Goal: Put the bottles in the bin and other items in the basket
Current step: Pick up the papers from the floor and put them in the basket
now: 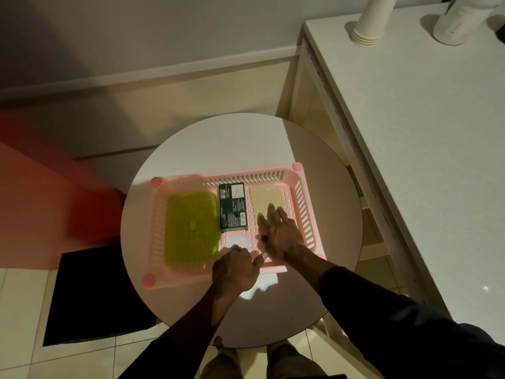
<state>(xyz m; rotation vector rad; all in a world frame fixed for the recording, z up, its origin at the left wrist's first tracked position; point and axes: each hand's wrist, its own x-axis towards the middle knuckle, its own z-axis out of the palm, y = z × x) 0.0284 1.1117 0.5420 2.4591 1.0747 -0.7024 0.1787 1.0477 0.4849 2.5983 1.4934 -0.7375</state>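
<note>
A pink slatted basket (299,187) sits on a round white table (218,143). Inside it lie a lime-green flat box (191,228) at the left, a dark green carton (233,206) in the middle and a cream flat box (266,199) at the right. A small white item (237,241) lies in the basket below the carton. My left hand (236,269) rests at the basket's near rim with its fingertips on that white item. Spread flat inside the basket is my right hand (278,232), on the near end of the cream box. No bottle is in view.
A white counter (410,132) rises at the right, with stacked paper cups (369,23) and a white cylinder (461,20) on it. A red object (54,192) stands left of the table. A black mat (93,294) lies on the tiled floor.
</note>
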